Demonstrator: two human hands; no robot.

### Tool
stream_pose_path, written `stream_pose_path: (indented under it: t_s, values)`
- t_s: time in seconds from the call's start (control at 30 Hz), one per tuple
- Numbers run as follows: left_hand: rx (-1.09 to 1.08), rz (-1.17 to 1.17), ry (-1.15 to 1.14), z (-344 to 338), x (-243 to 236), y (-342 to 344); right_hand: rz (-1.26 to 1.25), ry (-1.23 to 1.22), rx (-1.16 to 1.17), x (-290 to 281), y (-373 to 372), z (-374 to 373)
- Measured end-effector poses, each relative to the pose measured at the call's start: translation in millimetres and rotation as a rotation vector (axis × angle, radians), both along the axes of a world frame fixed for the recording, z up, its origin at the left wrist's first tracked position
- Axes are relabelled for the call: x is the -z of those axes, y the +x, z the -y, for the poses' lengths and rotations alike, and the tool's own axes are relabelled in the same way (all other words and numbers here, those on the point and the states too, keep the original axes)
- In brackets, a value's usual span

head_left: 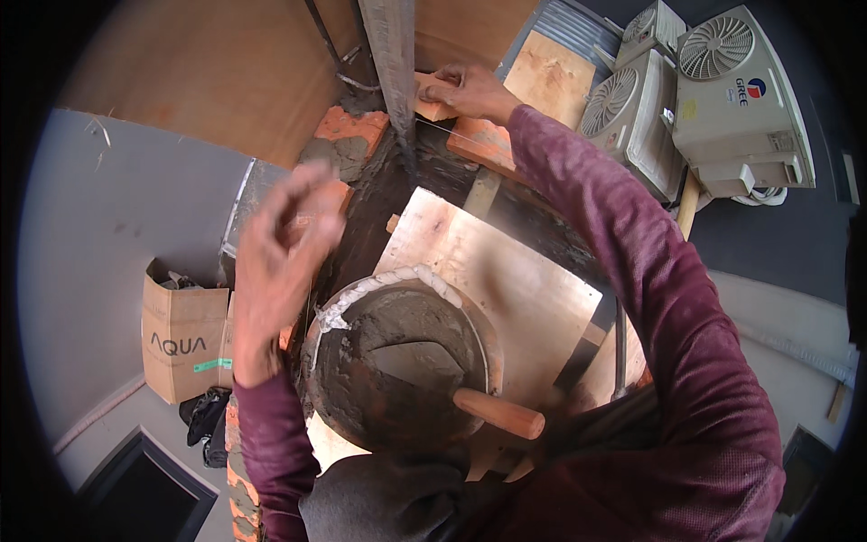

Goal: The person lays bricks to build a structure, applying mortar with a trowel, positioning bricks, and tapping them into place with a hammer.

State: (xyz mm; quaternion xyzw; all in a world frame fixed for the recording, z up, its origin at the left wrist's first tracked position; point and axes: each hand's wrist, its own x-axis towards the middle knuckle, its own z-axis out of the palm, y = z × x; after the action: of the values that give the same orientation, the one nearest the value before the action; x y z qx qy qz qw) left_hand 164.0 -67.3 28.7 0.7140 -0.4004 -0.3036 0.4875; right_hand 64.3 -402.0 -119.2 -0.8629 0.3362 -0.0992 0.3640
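My right hand (474,93) grips an orange brick (433,98) at the far corner of the wall, beside an upright metal post (390,54). A taut string runs close under that brick. Blurred by motion, my left hand (282,262) is raised over the left-hand wall, its thumb and fingers apart. Behind its fingers is an orange brick (338,197); I see nothing held in this hand. Below, between my arms, stands a round bucket (492,339) of grey mortar (361,397). A trowel (501,411) with a wooden handle lies in the mortar, its blade partly coated.
A pale wooden board (488,248) lies beyond the bucket. Mortar-smeared bricks (352,131) form the corner. Air-conditioner units (736,99) stand at the far right. At left are a cardboard box (185,334) and a grey wall (126,208). Brown panels (217,72) rise behind.
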Motion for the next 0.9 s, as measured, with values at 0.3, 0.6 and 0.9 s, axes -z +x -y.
stream_pose_path:
  t_s: [0.3, 0.6, 0.9]
  values:
    - [-0.002, 0.43, -0.239, 128.6, 18.0, 23.1, -0.139, 0.184, 0.018, -74.4, -7.6, -13.1]
    - [-0.002, 0.194, -0.35, 145.7, 6.3, 30.2, 0.078, -0.512, -0.417, -41.4, -54.9, -13.8]
    - [0.179, 1.476, -0.561, 206.8, -79.3, -32.6, 0.127, -0.683, -0.327, -7.4, -55.8, -13.5]
